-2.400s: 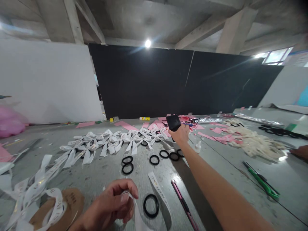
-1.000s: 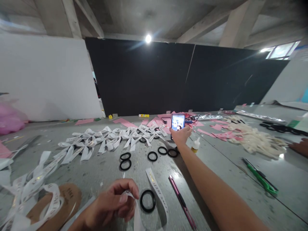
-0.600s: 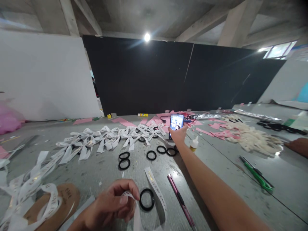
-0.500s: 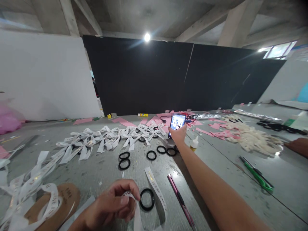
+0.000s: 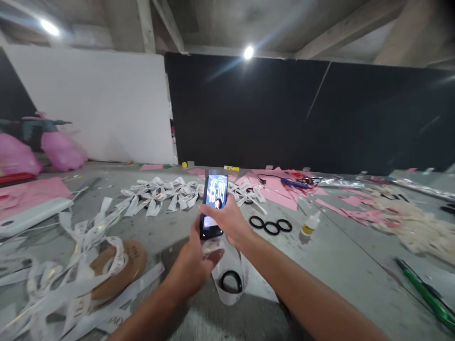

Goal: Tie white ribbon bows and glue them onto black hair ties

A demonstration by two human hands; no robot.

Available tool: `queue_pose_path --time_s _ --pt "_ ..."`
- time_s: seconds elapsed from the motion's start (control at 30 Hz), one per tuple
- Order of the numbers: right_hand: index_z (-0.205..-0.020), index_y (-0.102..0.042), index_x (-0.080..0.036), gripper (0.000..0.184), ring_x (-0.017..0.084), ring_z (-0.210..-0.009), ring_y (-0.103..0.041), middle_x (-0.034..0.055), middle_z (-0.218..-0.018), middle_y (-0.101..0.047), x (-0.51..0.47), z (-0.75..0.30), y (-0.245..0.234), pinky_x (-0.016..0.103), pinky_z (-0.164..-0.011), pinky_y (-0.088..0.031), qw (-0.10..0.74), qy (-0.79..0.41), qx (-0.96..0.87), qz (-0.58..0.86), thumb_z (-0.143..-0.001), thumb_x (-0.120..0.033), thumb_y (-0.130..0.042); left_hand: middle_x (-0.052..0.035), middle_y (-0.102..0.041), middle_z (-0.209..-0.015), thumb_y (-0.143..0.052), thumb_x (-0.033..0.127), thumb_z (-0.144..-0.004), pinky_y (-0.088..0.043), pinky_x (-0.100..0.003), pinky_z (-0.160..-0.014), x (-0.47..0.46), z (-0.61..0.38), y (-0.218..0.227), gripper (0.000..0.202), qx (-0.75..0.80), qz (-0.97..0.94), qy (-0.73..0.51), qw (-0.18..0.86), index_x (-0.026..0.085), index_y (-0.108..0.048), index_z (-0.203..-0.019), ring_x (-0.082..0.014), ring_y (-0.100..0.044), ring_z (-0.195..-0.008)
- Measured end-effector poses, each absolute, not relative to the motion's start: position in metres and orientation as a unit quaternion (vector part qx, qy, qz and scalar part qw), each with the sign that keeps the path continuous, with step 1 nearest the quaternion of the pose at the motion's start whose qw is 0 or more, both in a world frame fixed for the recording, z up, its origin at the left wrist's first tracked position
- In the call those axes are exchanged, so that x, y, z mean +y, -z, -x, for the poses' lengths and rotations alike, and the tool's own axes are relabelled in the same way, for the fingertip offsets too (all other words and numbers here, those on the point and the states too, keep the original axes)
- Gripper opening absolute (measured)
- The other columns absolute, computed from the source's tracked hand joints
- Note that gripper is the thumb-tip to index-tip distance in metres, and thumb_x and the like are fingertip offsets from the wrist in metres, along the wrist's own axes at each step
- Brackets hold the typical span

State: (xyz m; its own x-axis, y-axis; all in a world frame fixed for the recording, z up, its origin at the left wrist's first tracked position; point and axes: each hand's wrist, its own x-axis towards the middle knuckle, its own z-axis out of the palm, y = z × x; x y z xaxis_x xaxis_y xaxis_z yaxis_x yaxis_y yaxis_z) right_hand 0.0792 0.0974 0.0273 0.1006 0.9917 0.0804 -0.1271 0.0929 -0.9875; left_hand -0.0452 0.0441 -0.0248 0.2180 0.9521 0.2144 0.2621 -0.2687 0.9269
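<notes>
Holding phone (image 5: 214, 201) upright above desk (image 5: 320, 265): right hand (image 5: 231, 220) clasps its edges; left hand (image 5: 194, 260) props its base, pinching ribbon (image 5: 227, 263). Likely rigid, slick, breakable; grip edges.

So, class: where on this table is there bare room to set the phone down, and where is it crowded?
Bare: the grey stretch between the glue bottle and the green tool; a smaller patch between the bows and the spool. Crowded: loose ribbon at left, bows and pink paper along the far side, the cream pile at right.
</notes>
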Motion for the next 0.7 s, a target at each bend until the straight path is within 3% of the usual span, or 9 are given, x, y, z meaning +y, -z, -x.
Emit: queue_pose_path --time_s 0.07,0.17,0.3,0.4,0.53,0.63,0.7 --pt "-0.105 -0.049 -0.022 0.062 0.020 -0.081 -0.064 0.0037 -0.094 -0.067 0.092 -0.073 -0.026 0.033 -0.070 -0.051 0.557 -0.518 -0.454 0.465 -0.057 -0.037 -0.085 -0.0182 -0.052 -0.137 -0.059 0.024 -0.082 -0.040 -0.043 -0.103 0.045 0.044 0.028 0.078 0.459 -0.672 -0.430 0.392 0.016 -0.015 -0.146 -0.0265 -0.055 -0.121" --pt "-0.098 -0.055 -0.020 0.047 0.016 -0.076 -0.063 0.0002 -0.087 -0.067 0.094 -0.078 -0.027 0.029 -0.069 -0.050 0.560 -0.577 -0.441 0.399 -0.062 -0.036 -0.081 -0.0182 -0.056 -0.131 -0.056 0.020 -0.082 -0.040 -0.044 -0.103 0.049 0.047 0.029 0.061 0.486 -0.652 -0.432 0.390 0.014 -0.028 -0.137 -0.0274 -0.056 -0.119" --pt "-0.084 -0.058 -0.021 0.039 0.014 -0.063 -0.062 -0.0044 -0.072 -0.067 0.102 -0.084 -0.026 0.027 -0.061 -0.050 0.573 -0.637 -0.365 0.364 -0.054 -0.020 -0.081 -0.0146 -0.063 -0.117 -0.059 0.018 -0.079 -0.042 -0.044 -0.098 0.053 0.050 0.028 0.041 0.503 -0.631 -0.436 0.398 0.017 -0.043 -0.117 -0.0285 -0.060 -0.109" --pt "-0.078 -0.057 -0.021 0.024 0.016 -0.057 -0.062 -0.0026 -0.065 -0.067 0.105 -0.084 -0.028 0.029 -0.057 -0.051 0.576 -0.659 -0.293 0.385 -0.065 -0.034 -0.074 -0.0123 -0.066 -0.108 -0.060 0.018 -0.078 -0.043 -0.044 -0.096 0.053 0.050 0.032 0.038 0.491 -0.639 -0.434 0.403 0.017 -0.046 -0.114 -0.0289 -0.061 -0.106" --pt "-0.079 -0.058 -0.021 0.038 0.020 -0.058 -0.064 0.0008 -0.064 -0.067 0.105 -0.085 -0.034 0.033 -0.056 -0.052 0.580 -0.685 -0.246 0.367 -0.076 -0.059 -0.059 -0.0131 -0.065 -0.108 -0.056 0.018 -0.080 -0.043 -0.046 -0.094 0.052 0.049 0.035 0.041 0.487 -0.656 -0.414 0.401 0.016 -0.043 -0.118 -0.0286 -0.062 -0.102" --pt "-0.079 -0.058 -0.022 0.037 0.021 -0.060 -0.064 0.0006 -0.065 -0.067 0.102 -0.086 -0.035 0.034 -0.056 -0.052 0.585 -0.678 -0.273 0.351 -0.074 -0.058 -0.060 -0.0151 -0.063 -0.115 -0.055 0.018 -0.081 -0.043 -0.045 -0.095 0.052 0.049 0.033 0.040 0.483 -0.658 -0.417 0.400 0.015 -0.041 -0.119 -0.0285 -0.060 -0.107" --pt "-0.080 -0.060 -0.022 0.027 0.020 -0.059 -0.062 -0.0006 -0.065 -0.066 0.101 -0.086 -0.032 0.033 -0.056 -0.052 0.592 -0.667 -0.296 0.343 -0.071 -0.047 -0.066 -0.0143 -0.063 -0.115 -0.055 0.018 -0.082 -0.042 -0.043 -0.096 0.051 0.049 0.032 0.039 0.481 -0.651 -0.428 0.402 0.015 -0.042 -0.118 -0.0284 -0.059 -0.110"
